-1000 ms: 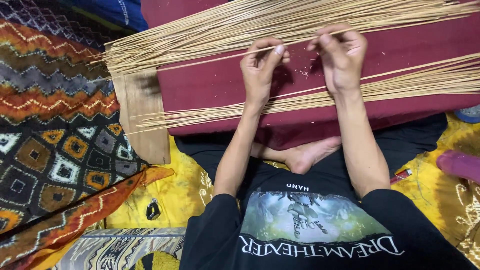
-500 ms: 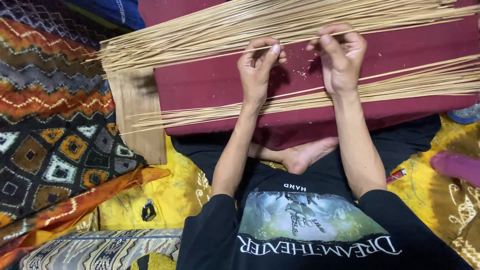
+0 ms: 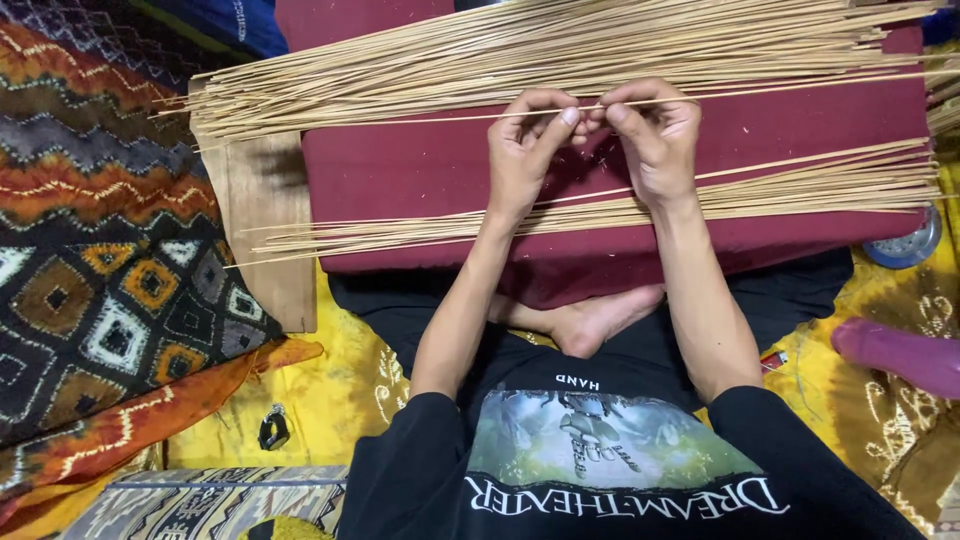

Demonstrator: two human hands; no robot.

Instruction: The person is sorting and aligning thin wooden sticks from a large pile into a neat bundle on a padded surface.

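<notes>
Left hand: your left hand (image 3: 525,150) is raised over the dark red cushion (image 3: 420,180), its fingers (image 3: 560,118) closed in a pinch on a single thin stick (image 3: 760,92).
Right hand: your right hand (image 3: 655,140) sits just beside the left, thumb and fingers pinched shut on the same stick; the fingertips of both hands almost meet.
Single stick: it runs nearly level across the cushion, from well left of your hands out toward the right edge of the view, lying between the two bundles and apart from both.
Far bundle: a thick spread of pale sticks (image 3: 520,50) lies across the far edge of the cushion, its left ends fanning out past the cushion over the wooden board (image 3: 265,230).
Near bundle: a thinner layer of sticks (image 3: 620,210) lies across the cushion's near edge, passing under your wrists.
Cushion: it rests across your lap, above your bare foot (image 3: 590,320).
Left side: a patterned cloth (image 3: 90,220) in orange, black and grey lies beside the board.
Floor covering: a yellow cloth (image 3: 320,390) spreads under you, with a small dark ring-shaped object (image 3: 272,428) lying on it.
Right edge: a round grey object (image 3: 905,245) peeks from under the cushion's corner; a purple cylinder (image 3: 900,352) lies near your right elbow.
</notes>
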